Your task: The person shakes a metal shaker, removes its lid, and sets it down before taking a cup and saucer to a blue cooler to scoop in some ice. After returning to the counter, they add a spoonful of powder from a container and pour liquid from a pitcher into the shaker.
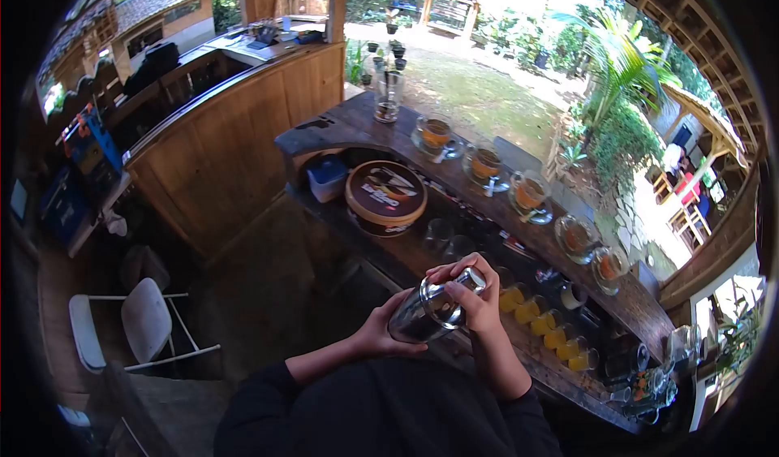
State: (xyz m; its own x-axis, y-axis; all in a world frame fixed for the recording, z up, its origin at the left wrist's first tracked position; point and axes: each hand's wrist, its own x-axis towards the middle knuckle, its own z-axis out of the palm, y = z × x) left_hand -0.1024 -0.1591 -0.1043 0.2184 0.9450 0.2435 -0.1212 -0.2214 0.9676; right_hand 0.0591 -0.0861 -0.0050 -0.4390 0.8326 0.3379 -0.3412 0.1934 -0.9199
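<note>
A shiny metal shaker (418, 317) is held between both hands in front of the chest, tilted with its top toward the upper right. My left hand (381, 329) wraps around the lower body of the shaker. My right hand (477, 291) grips its cap end, fingers over the top. Just beyond the hands, empty-looking glasses (439, 231) stand on the lower shelf. To the right of my right hand is a row of small glasses of yellow liquid (542, 322).
Cups of amber drink on saucers (485, 163) line the raised wooden counter (349, 126). A round brown tub (386, 193) and a blue-lidded container (327, 178) sit on the shelf below. A white folding chair (147, 319) stands at left. Several glasses (680, 344) are at the far right.
</note>
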